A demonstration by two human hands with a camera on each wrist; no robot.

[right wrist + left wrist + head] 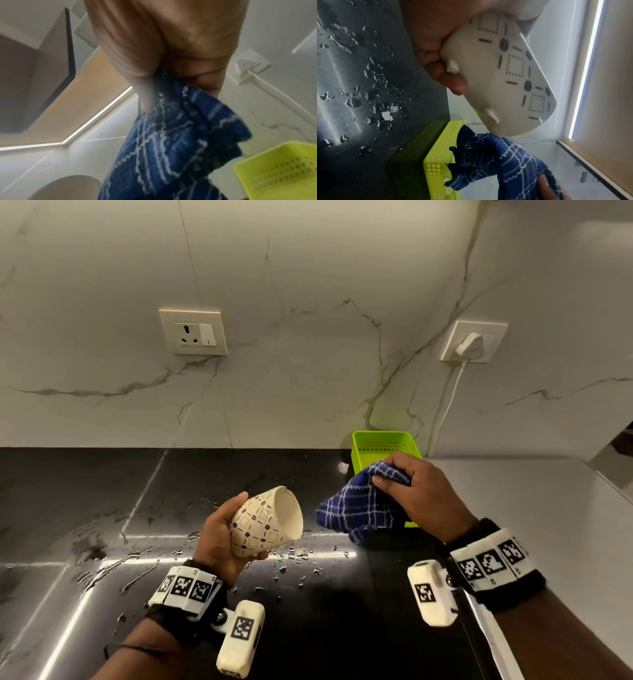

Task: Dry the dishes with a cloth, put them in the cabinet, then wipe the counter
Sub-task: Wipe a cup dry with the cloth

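Tapered glazed cup [265, 523], woven checked cloth [356, 505].

A lime-green perforated basket [385, 444] stands at the back of the dark worktop, against the veined marble wall [308, 285]. On that wall an empty socket plate with a switch [193, 332] sits to the left, and well to its right a second plate holds a white plug [472, 344] whose white cord [445, 405] hangs down behind the basket. A lit light strip [587, 67] runs beneath a beige cabinet panel [611, 81].
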